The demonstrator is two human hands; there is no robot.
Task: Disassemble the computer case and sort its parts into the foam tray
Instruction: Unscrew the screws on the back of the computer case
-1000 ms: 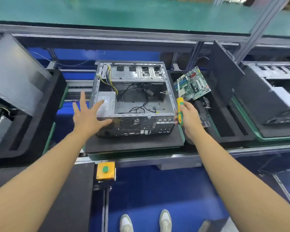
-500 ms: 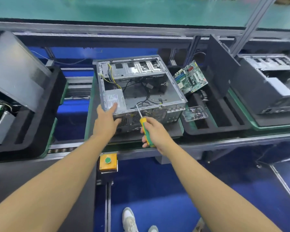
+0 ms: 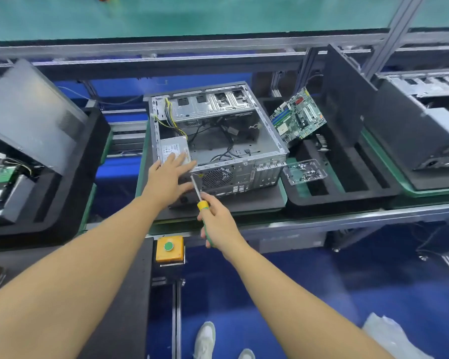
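Since the earlier frame the left hand [image 3: 170, 174] has flattened, fingers straight, on the power supply [image 3: 173, 149], bracing the computer case [image 3: 244, 174] at mid-counter. The right hand [image 3: 219, 224] grips the screwdriver [image 3: 196, 189], its tip at the near panel, probably seeking a screw. The foam tray [image 3: 347, 182] lies right.

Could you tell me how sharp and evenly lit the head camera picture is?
Head view: computer case and screwdriver fairly sharp; leaning panel at left smeared; wide lens enlarges the left forearm near the bottom; lighting even, no harsh glare.
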